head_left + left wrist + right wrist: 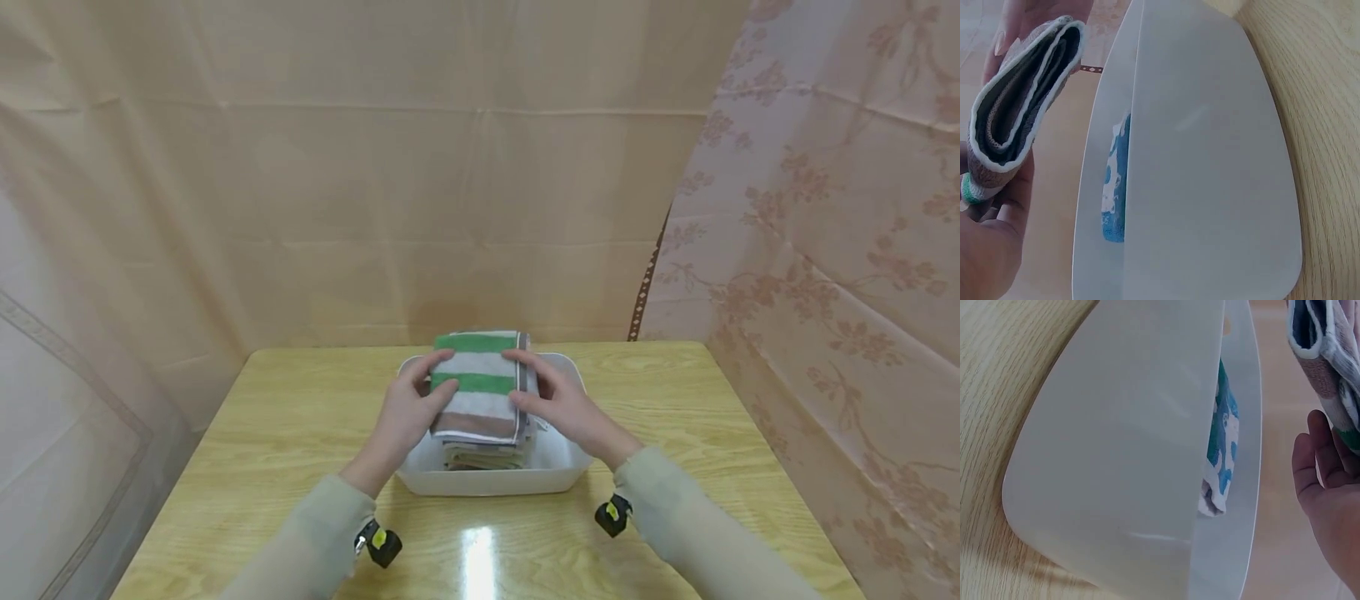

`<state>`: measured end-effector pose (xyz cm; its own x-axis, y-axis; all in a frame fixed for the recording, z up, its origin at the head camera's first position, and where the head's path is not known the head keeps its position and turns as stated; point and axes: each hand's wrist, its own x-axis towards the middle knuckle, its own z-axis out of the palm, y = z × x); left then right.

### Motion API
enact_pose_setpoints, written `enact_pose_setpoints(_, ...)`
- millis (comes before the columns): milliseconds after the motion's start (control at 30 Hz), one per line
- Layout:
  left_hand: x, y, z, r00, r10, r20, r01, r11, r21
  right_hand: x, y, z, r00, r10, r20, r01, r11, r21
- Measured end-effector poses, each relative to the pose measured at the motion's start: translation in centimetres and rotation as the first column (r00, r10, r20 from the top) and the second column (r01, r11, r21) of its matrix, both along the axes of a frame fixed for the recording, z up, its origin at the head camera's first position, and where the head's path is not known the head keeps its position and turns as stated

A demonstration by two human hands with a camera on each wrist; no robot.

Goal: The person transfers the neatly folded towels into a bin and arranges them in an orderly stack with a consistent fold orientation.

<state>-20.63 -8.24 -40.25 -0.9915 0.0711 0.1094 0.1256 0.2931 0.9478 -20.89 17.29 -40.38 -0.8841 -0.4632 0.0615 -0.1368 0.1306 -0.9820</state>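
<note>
A folded striped towel (474, 383) in green, white and brown is held over a white plastic bin (491, 483). My left hand (408, 408) grips its left side, thumb and fingers spread along the edge. On the opposite side my right hand (566, 408) holds it in the same way. The left wrist view shows the towel's folded layers (1029, 94) end-on, raised above the bin's rim. Below it, a stack of folded cloths (483, 457) sits in the bin. A blue-and-white patterned cloth (1116, 181) there shows over the rim, partly hidden by the front wall.
The bin stands on a light wood-grain table (300, 433) near its far edge. A plain beige curtain (450, 208) hangs behind, and a flowered curtain (825, 250) hangs on the right. A black wrist camera (386, 547) sits below the left sleeve.
</note>
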Motion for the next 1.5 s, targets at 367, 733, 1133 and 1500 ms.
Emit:
enact_pose_setpoints(367, -1.1, -0.2, -0.6, 0.996, -0.079, 0.049, 0.083, 0.993, -0.085, -0.4, 0.2, -0.3, 0.998, -0.057, -0.016, 0.059, 0.992, 0.109)
enact_pose_setpoints(733, -2.0, -0.1, -1.8, 0.981, -0.135, 0.139, 0.154, 0.978, -0.141, -1.2, 0.2, -1.7, 0.990, -0.139, -0.010, 0.137, 0.954, 0.267)
enact_pose_setpoints(1133, -2.3, 0.3, -3.2, 0.972, -0.123, 0.199, 0.190, 0.913, -0.362, -1.4, -0.3, -2.9, 0.992, -0.128, -0.017, 0.124, 0.909, 0.397)
enact_pose_setpoints(1500, -2.3, 0.9, -3.5, 0.976, -0.114, 0.184, 0.191, 0.851, -0.489, -2.3, -0.8, -4.1, 0.991, -0.097, -0.091, 0.128, 0.876, 0.466)
